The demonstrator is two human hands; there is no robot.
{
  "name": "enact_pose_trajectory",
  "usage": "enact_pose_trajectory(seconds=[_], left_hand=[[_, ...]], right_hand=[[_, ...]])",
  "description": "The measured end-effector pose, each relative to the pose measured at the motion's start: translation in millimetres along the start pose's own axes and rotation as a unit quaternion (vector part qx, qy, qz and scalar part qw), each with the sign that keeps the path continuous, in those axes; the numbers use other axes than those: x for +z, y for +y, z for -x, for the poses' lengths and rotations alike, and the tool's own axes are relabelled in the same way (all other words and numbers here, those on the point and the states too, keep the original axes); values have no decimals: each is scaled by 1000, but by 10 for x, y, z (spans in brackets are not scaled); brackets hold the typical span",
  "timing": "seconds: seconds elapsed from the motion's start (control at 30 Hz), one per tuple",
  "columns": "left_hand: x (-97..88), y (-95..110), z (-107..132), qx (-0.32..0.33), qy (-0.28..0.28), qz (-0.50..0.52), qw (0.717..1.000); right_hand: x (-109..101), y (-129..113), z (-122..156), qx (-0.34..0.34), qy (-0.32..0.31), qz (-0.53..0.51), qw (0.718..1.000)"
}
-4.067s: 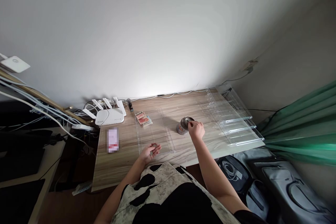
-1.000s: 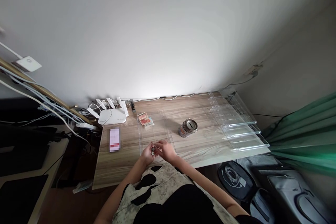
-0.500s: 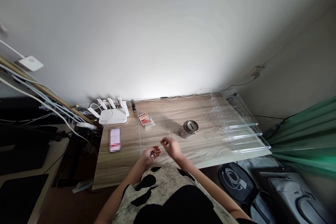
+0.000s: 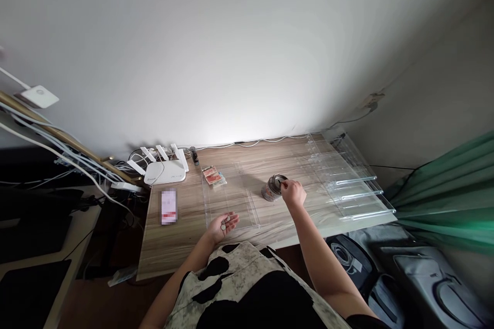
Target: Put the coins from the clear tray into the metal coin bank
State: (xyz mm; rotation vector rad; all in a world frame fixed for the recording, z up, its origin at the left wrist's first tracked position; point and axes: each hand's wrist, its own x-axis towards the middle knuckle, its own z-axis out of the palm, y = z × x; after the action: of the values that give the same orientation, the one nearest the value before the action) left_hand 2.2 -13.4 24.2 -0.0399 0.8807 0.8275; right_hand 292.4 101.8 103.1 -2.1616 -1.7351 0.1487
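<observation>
My left hand (image 4: 224, 226) lies palm up above the near part of the desk, its fingers stretched out, with a few silver coins (image 4: 223, 226) resting on the palm and fingers. A round coin bank tin (image 4: 270, 191) with a slotted metal lid stands upright on the desk. At that slot, the thumb and fingertips of my right hand (image 4: 294, 193) are pinched together on what looks like a coin, almost wholly hidden by the fingers. A clear acrylic panel (image 4: 231, 199) lies between the tin and some red and pale banknotes (image 4: 213, 176).
A white router (image 4: 165, 171) stands at the back left beside a small dark cylinder (image 4: 194, 156). In front of it lies a blurred pink-white rectangle (image 4: 169, 206). Clear acrylic trays (image 4: 355, 182) cover the desk's right end. Cables (image 4: 262, 140) run along the wall.
My right hand has moved from beside my left hand rightward to the tin's lid. The fingers of my left hand have opened flatter, showing more of the coins.
</observation>
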Motion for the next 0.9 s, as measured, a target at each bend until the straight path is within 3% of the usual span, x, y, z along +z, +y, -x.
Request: enact_pose_trajectory(seconds=[0.17, 0.23, 0.27, 0.33, 0.4, 0.5, 0.63, 0.73, 0.83, 0.9], left_hand=[[-22, 29, 38, 1, -29, 35, 999], [-9, 40, 55, 3, -36, 44, 998], [7, 44, 59, 6, -37, 47, 998], [52, 45, 58, 15, -14, 47, 999], [95, 35, 50, 28, 23, 43, 998], [124, 2, 46, 43, 48, 42, 997], [119, -20, 77, 42, 42, 58, 997], [112, 17, 102, 19, 11, 60, 998], [76, 63, 104, 7, -29, 61, 998], [29, 71, 82, 7, -40, 55, 998]], right_hand=[[36, -270, 206, -42, 30, -43, 998], [105, -495, 447, -98, -25, -89, 991], [154, -623, 594, -140, -86, -107, 981], [268, -875, 897, -226, -209, -112, 945], [382, -1072, 1145, -273, -287, -85, 914], [502, -1207, 1324, -302, -334, -31, 892], [535, -1197, 1280, -332, -356, -29, 873], [470, -1106, 1120, -287, -303, -93, 904], [336, -882, 819, -176, -154, -151, 960], [230, -652, 558, -105, -50, -157, 981]])
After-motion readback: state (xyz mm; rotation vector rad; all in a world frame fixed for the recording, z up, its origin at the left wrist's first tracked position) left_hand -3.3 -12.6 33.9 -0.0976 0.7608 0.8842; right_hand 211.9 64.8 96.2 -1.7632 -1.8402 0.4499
